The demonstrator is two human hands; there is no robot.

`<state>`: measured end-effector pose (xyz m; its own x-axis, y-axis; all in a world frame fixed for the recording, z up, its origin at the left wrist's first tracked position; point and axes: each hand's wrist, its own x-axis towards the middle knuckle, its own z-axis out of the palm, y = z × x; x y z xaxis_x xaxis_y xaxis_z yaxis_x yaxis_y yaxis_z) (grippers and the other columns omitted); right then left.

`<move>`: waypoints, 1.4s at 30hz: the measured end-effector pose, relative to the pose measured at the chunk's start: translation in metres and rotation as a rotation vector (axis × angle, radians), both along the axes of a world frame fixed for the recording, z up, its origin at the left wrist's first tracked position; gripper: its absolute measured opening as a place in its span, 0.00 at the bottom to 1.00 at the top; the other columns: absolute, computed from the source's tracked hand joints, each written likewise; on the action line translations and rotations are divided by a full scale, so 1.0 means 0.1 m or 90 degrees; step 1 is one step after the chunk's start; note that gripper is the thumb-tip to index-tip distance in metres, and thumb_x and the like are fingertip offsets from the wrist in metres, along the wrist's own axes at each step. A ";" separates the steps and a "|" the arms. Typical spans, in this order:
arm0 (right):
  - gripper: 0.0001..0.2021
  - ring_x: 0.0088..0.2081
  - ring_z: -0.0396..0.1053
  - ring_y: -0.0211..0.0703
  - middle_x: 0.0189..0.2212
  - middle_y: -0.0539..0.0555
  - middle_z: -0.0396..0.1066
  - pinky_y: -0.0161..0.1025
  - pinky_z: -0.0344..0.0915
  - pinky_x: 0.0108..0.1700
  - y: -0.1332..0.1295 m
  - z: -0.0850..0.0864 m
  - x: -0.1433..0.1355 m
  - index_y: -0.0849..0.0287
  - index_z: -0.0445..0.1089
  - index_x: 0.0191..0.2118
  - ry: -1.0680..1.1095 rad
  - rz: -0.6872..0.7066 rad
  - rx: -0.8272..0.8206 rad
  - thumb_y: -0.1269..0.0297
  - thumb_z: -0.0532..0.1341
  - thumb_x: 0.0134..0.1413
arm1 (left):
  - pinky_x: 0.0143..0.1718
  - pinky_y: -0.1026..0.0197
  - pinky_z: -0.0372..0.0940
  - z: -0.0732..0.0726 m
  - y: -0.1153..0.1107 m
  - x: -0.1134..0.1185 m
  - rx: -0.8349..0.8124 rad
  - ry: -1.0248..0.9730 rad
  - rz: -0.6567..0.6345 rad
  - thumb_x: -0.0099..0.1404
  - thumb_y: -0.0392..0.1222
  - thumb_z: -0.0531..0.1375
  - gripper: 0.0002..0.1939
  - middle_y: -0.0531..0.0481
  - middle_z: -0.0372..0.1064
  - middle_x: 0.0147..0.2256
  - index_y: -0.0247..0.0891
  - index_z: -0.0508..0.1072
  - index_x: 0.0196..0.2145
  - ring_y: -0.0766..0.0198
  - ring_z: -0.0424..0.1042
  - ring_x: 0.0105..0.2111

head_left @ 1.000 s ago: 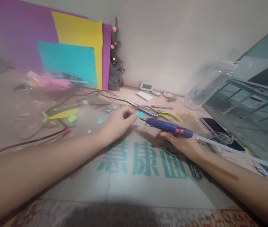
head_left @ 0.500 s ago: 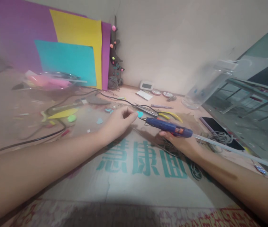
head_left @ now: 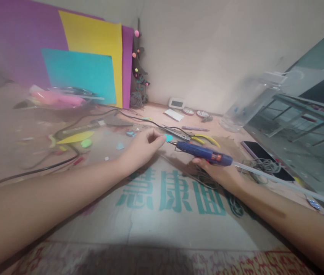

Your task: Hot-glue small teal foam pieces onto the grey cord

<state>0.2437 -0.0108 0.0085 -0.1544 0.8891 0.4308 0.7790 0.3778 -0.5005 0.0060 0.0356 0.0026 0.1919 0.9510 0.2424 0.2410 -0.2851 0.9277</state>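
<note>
Pinched between the fingertips of my left hand (head_left: 146,147) is a small turquoise cut-out piece (head_left: 168,138). My right hand (head_left: 219,170) grips a blue glue gun (head_left: 204,152), its nozzle pointing left, right beside the turquoise piece; whether the tip touches it I cannot tell. A long translucent glue stick (head_left: 267,175) sticks out of the gun's rear. Behind the nozzle lie pliers with yellow handles (head_left: 206,140). Loose blue scraps (head_left: 120,146) rest to the left of my left hand.
Purple, yellow and turquoise sheets (head_left: 78,76) lean at the back left. A black cable (head_left: 36,172) crosses the left side. A phone (head_left: 265,160) and coiled wire lie at right, below a clear plastic jug (head_left: 244,103). A small digital clock (head_left: 177,103) stands by the wall.
</note>
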 end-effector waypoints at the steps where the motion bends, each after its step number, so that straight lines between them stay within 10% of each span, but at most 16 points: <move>1: 0.10 0.30 0.71 0.45 0.27 0.49 0.74 0.41 0.68 0.35 0.00 0.00 0.00 0.52 0.73 0.33 0.001 -0.001 0.001 0.52 0.66 0.52 | 0.32 0.63 0.58 0.00 0.00 0.00 0.001 -0.001 -0.001 0.63 0.43 0.59 0.10 0.56 0.63 0.24 0.38 0.67 0.25 0.67 0.62 0.25; 42: 0.09 0.36 0.75 0.51 0.33 0.52 0.78 0.44 0.72 0.37 0.05 -0.06 0.10 0.52 0.73 0.36 0.029 -0.031 0.054 0.56 0.68 0.51 | 0.34 0.62 0.58 0.02 -0.01 -0.02 -0.012 -0.002 -0.012 0.62 0.48 0.59 0.12 0.55 0.63 0.25 0.38 0.66 0.26 0.65 0.62 0.27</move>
<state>0.2537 -0.0060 0.0024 -0.0899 0.8555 0.5100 0.7746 0.3819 -0.5041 0.0039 0.0344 0.0042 0.2088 0.9516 0.2255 0.2328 -0.2724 0.9336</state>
